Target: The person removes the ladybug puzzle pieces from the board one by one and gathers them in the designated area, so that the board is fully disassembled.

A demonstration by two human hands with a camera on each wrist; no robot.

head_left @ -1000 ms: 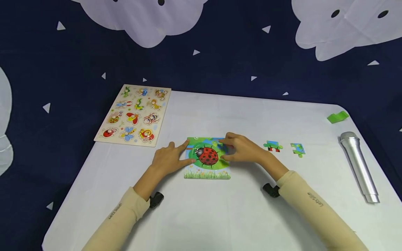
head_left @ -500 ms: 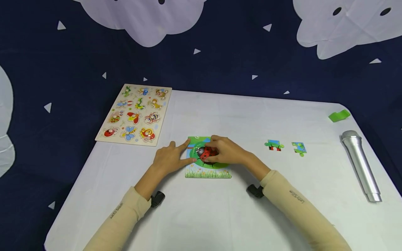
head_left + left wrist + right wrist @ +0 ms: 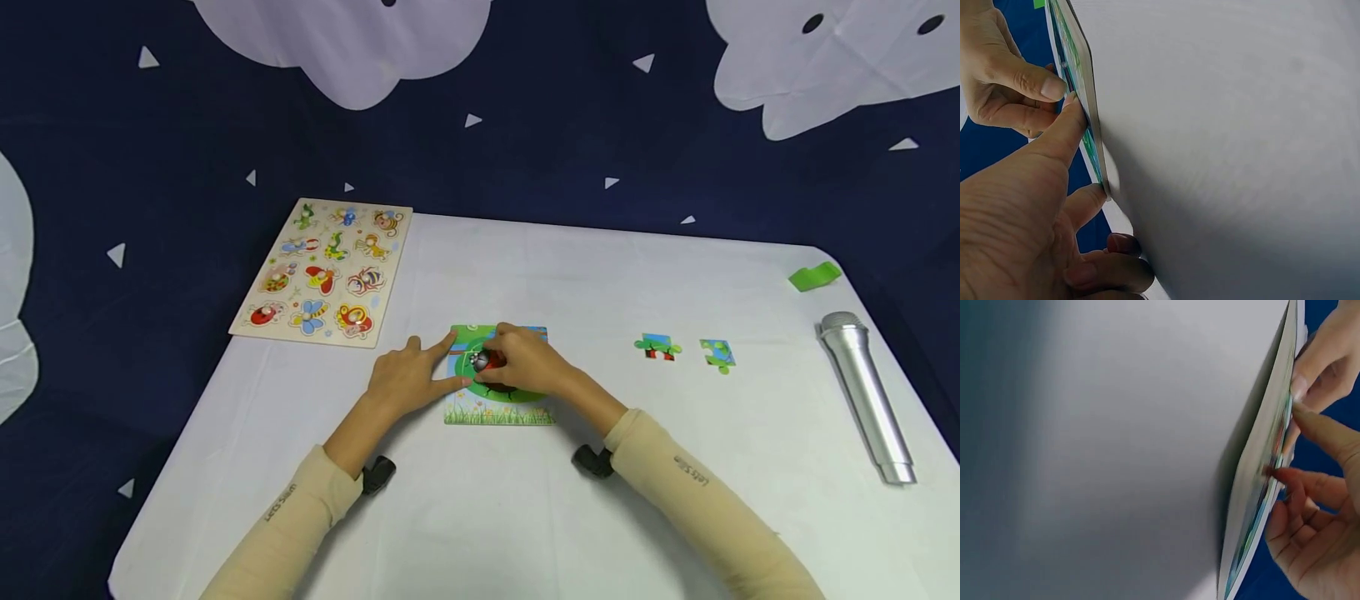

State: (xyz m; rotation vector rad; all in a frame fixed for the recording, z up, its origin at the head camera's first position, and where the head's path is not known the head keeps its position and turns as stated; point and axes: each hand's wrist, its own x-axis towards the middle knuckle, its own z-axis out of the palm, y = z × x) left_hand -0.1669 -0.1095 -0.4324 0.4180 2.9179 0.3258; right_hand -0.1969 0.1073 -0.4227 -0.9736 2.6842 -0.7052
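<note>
A square ladybug jigsaw puzzle (image 3: 497,412) lies on the white table between both hands. My left hand (image 3: 405,377) is at its left side, thumb and forefinger spread. The left thumb touches the picture and the forefinger reaches the edge, also seen in the left wrist view. My right hand (image 3: 528,360) is over the puzzle, thumb and forefinger bent with tips on the ladybug (image 3: 478,362), covering most of its body. In the right wrist view these fingertips stand apart on the puzzle's face; I cannot tell whether a piece is pinched between them.
Two loose puzzle pieces lie to the right, one with red on it (image 3: 658,347), the other blue and green (image 3: 718,355). A wooden insect knob puzzle (image 3: 322,273) is at the back left. A silver microphone (image 3: 866,396) and a green strip (image 3: 814,277) are near the right edge.
My right hand has moved left, from the puzzle's right side to over the ladybug. My left hand has stayed at the left edge; the loose pieces lie as before.
</note>
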